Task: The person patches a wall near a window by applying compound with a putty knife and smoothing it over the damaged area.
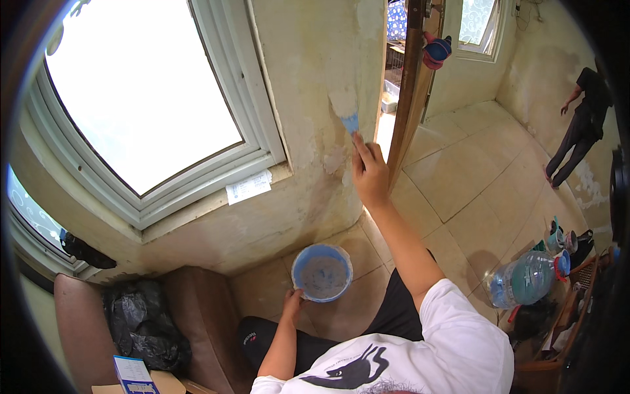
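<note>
My right hand [371, 172] grips a blue putty knife [352, 123], raised with its wide edge against the wall [308, 72] beside the door frame. A pale smear of filler [342, 104] shows on the wall at the blade's edge. Low in front of me, my left hand [293, 303] is closed on the rim of a round blue bucket [348, 261]. Inside the bucket lies a greyish paste [320, 277], spread over the bottom and up the sides.
A window [259, 125] with papers [249, 188] on its sill is at left. Below stands a brown sofa [200, 322] bearing a black plastic bag [146, 325]. An open wooden door [412, 85] is right of my hand. Farther right are a large water bottle [528, 279] and another person [584, 121].
</note>
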Demonstrator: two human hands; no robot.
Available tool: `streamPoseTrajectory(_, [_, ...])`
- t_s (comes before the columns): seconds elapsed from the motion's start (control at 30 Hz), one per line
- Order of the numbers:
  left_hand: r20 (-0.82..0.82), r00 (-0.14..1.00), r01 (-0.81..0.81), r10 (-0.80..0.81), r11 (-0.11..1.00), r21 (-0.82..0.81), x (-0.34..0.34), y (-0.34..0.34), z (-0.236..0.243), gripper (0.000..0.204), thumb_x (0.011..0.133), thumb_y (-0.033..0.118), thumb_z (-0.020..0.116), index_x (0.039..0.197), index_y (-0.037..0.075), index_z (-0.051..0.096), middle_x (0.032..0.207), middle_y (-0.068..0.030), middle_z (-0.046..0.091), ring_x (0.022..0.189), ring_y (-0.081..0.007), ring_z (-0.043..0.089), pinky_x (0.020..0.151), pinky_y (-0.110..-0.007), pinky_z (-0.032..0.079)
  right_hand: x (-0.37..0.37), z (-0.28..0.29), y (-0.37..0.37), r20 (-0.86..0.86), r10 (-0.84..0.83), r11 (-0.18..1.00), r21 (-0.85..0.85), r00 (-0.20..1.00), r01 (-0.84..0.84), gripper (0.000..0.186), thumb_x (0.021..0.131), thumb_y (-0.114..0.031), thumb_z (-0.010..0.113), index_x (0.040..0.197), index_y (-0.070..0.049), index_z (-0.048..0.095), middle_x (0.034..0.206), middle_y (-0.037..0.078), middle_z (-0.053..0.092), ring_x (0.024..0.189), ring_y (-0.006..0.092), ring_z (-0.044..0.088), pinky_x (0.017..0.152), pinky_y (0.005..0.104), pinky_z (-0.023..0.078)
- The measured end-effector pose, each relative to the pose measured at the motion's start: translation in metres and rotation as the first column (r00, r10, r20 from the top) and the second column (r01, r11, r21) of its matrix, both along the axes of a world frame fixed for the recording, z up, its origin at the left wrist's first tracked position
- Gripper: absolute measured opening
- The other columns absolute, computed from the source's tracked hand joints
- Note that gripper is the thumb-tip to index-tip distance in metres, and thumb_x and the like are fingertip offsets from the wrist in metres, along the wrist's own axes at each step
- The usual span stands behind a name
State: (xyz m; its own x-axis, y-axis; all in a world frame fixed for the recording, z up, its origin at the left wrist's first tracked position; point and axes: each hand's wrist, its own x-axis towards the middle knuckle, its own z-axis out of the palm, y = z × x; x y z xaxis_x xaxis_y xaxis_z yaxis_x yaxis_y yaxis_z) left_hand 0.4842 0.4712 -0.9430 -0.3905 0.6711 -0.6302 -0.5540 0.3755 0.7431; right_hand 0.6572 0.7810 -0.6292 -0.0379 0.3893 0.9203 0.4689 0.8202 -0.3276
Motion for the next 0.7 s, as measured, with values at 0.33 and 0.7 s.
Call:
streamPoseTrajectory(0.33, [0.012, 1.000, 0.013, -0.013, 1.000, 0.002, -0.004, -0.001, 0.000, 0.047, 0.095, 0.016, 0.060, 0.134, -0.002, 0.042, 0.123, -0.0171, 0.052, 0.103, -0.0300, 0.059, 0.091, -0.049, 0.056, -0.006, 0.096, 0.009, -0.146, 0.072, 0.987, 0.153, 0.987, -0.050, 0.048, 0.093, -0.002, 0.064, 0.140, -0.014, 0.058, 0.089, 0.011, 0.057, 0.075, 0.0253, 0.060, 0.066, 0.0355, 0.051])
streamPoseTrajectory(0.7, [-0.007, 1.000, 0.015, -0.015, 0.999, -0.039, -0.009, -0.003, -0.015, 0.053, 0.095, 0.017, 0.062, 0.138, -0.003, 0.039, 0.124, -0.0185, 0.055, 0.100, -0.0325, 0.062, 0.089, -0.051, 0.056, 0.005, 0.029, -0.004, -0.027, 0.030, 0.999, -0.031, 0.999, -0.030, 0.041, 0.097, -0.011, 0.063, 0.138, -0.013, 0.058, 0.094, 0.009, 0.059, 0.075, 0.0231, 0.061, 0.067, 0.0339, 0.051])
